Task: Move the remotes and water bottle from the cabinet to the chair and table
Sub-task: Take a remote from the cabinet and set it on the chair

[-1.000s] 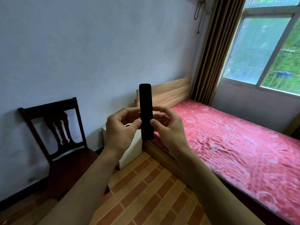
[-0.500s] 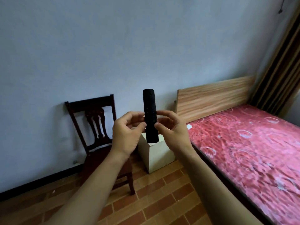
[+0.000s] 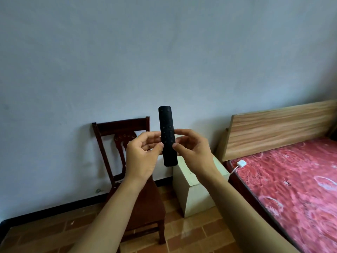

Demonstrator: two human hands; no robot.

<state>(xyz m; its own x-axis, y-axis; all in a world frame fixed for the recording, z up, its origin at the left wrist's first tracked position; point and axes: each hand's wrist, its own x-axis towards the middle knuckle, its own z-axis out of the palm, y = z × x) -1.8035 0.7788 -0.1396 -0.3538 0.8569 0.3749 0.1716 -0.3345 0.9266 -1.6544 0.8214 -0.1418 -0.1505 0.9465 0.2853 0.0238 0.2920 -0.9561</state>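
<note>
1. The left hand point(image 3: 144, 157) and right hand point(image 3: 193, 152) each pinched the remote point(image 3: 167, 136), held upright.
2. The chair point(image 3: 145, 203) stood at 6 o'clock below it.

A bed point(image 3: 291, 181) with a red patterned cover stood along the right, its wooden headboard point(image 3: 277, 126) against the pale wall point(image 3: 164, 52). A white charger point(image 3: 241, 163) lay near the cover's head-end corner, its cable trailing off the edge. The floor point(image 3: 200, 236) was brown tile.
</note>
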